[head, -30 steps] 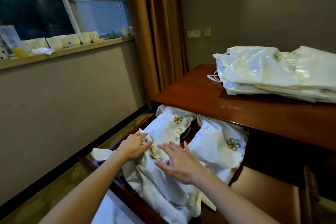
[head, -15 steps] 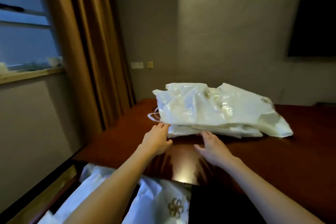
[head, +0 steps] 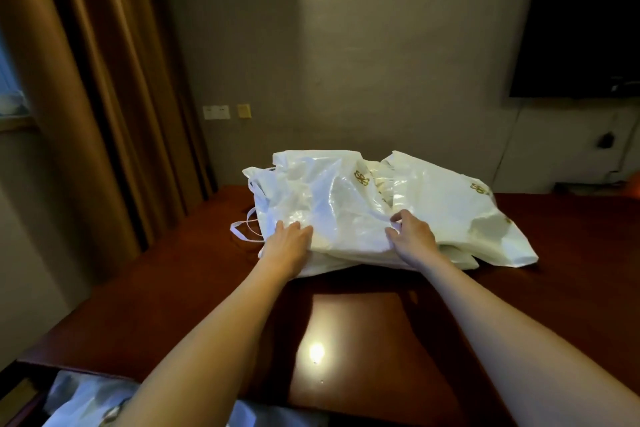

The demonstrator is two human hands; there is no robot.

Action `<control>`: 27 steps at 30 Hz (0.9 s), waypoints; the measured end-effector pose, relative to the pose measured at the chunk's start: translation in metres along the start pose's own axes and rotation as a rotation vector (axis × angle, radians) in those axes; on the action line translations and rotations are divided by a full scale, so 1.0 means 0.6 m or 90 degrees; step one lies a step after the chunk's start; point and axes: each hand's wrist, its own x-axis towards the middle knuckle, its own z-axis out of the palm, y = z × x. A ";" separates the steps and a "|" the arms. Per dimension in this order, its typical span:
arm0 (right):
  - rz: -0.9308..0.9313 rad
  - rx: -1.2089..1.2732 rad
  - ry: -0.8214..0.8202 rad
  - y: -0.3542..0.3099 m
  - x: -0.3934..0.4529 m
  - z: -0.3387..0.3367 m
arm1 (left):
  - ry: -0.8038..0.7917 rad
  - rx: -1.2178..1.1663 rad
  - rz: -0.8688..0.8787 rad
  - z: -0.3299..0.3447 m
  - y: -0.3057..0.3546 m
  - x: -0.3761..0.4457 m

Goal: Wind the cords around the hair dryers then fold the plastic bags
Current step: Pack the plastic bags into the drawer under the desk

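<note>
Both hands were out on the heap of glossy white plastic bags with gold flower logos [head: 349,215], which sat toward the back of the dark reddish-brown polished wooden desk [head: 194,291], close to the grey wall. The left hand [head: 285,246] lay on the near left corner of the top bag, fingers spread and fairly flat, pressing rather than clutching. The right hand [head: 412,236] was at the near middle edge, fingers curled and the thumb raised, and it looked to be pinching a fold of the plastic, though the bag hid the fingertips. Thin white drawstring loops [head: 244,230] trailed off the left side of the heap onto the wood. No hair dryer showed on the desk, so I took this to be the bag-folding part of the job. The risk was plain enough: that film looked slick and the desk glossy, so a pull on the top bag could drag the whole stack toward the near edge, where more white bags [head: 86,402] sat below the desktop. The loose loops might snag too. And crumpled plastic holds air, so a fold could spring open unless pressed flat.
</note>
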 end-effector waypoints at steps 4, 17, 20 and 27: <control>0.049 0.096 0.024 0.009 -0.004 -0.002 | 0.020 0.066 0.025 0.003 -0.004 -0.011; 0.078 0.089 -0.352 0.049 -0.181 -0.068 | -0.114 0.050 0.080 -0.027 0.015 -0.224; 0.101 0.043 -0.508 0.065 -0.222 -0.086 | -0.174 -0.025 0.088 -0.038 0.025 -0.282; 0.177 0.121 -0.496 0.087 -0.243 -0.100 | -0.239 -0.281 0.041 -0.104 0.012 -0.293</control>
